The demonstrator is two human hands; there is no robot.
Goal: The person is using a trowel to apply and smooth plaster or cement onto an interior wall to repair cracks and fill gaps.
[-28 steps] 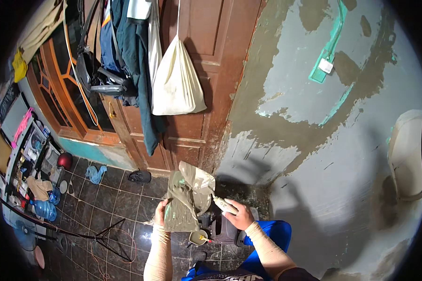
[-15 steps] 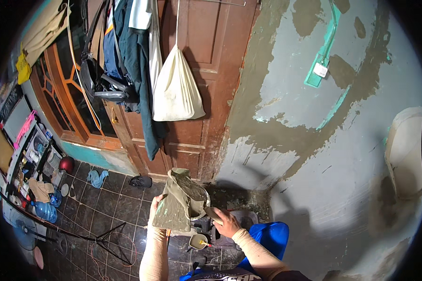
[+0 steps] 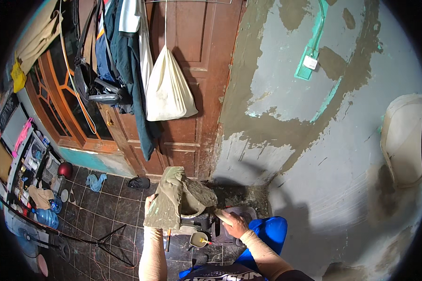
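Grey-brown mortar tones beside red-brown, pale blue-grey and turquoise, around my work.

My board (image 3: 162, 208) carries streaked grey-brown mortar with small green flecks; my tool handle (image 3: 223, 216) is pale beige. My sleeves (image 3: 153, 253) are cream, my trousers (image 3: 270, 236) bright blue, my dark shirt (image 3: 234, 271) white-lettered. The floor (image 3: 110, 204) has near-black tiles gridded by paler joints; near its far edge, the cloth (image 3: 96, 182) is light blue and the cap (image 3: 139, 182) black. The door (image 3: 183, 42) is red-brown, its hanging bag (image 3: 170, 96) cream. The wall (image 3: 276, 70) is pale blue-grey, with irregular brown patches and turquoise strips.
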